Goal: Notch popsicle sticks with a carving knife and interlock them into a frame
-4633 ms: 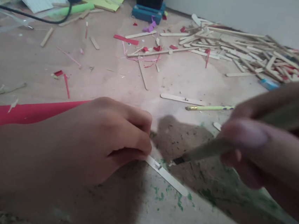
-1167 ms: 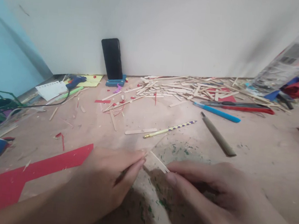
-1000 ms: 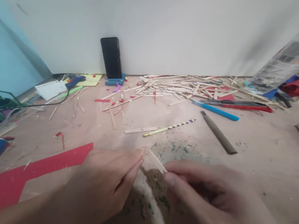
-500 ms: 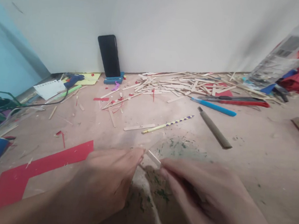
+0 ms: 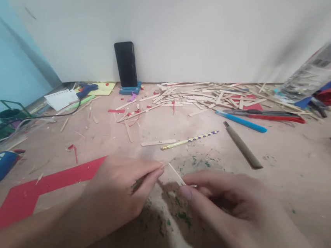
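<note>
My left hand (image 5: 120,193) and my right hand (image 5: 227,212) both pinch a thin wooden craft stick (image 5: 175,174) low over the floor, one at each end. The stick runs slanted between the fingertips, above a patch of green paint flecks (image 5: 197,162). A brown-handled cutting tool (image 5: 242,150) lies on the floor just beyond my right hand. A yellow pencil with purple dots (image 5: 189,140) and a loose craft stick (image 5: 158,142) lie just past the held stick.
A pile of craft sticks (image 5: 209,97) spreads along the white wall. A black phone (image 5: 126,64) stands on a blue holder. A blue knife (image 5: 241,122), red cutter (image 5: 271,117), red paper strip (image 5: 45,186), glue gun (image 5: 85,89) and clear bag (image 5: 319,72) lie around.
The cutting tool has left my right hand and lies on the floor. Both hands now pinch the stick; over the last second they shifted slightly and the view rose a little.
</note>
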The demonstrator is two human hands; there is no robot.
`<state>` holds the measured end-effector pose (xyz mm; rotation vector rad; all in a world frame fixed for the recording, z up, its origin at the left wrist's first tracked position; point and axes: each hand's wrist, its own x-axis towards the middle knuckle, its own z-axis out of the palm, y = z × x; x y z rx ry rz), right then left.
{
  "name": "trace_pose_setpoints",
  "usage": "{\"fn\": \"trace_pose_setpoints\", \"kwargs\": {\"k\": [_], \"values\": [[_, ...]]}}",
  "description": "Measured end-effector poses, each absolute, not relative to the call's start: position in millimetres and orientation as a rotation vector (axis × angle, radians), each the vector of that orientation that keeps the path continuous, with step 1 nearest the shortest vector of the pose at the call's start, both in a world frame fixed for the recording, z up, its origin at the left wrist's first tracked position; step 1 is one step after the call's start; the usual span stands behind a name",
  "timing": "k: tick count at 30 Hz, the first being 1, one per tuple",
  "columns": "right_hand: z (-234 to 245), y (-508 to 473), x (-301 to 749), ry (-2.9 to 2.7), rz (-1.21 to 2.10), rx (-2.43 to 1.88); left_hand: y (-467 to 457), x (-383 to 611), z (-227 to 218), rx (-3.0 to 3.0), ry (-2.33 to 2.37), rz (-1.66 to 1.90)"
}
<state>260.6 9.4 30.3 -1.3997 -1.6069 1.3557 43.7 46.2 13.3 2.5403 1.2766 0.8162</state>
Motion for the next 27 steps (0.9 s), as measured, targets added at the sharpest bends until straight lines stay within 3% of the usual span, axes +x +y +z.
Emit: {"fn": "trace_pose_setpoints", "kwargs": {"k": [4, 9, 27], "values": [[29, 7, 264, -1.305, 1.756, -1.355, 50, 44, 19, 2.139, 1.403, 0.781], [32, 18, 279, -1.187, 1.635, -1.105, 45, 53, 22, 1.415, 1.064, 0.590], [38, 17, 272, -1.305, 1.599, -1.369, 38, 52, 20, 1.683, 1.079, 0.518]]}}
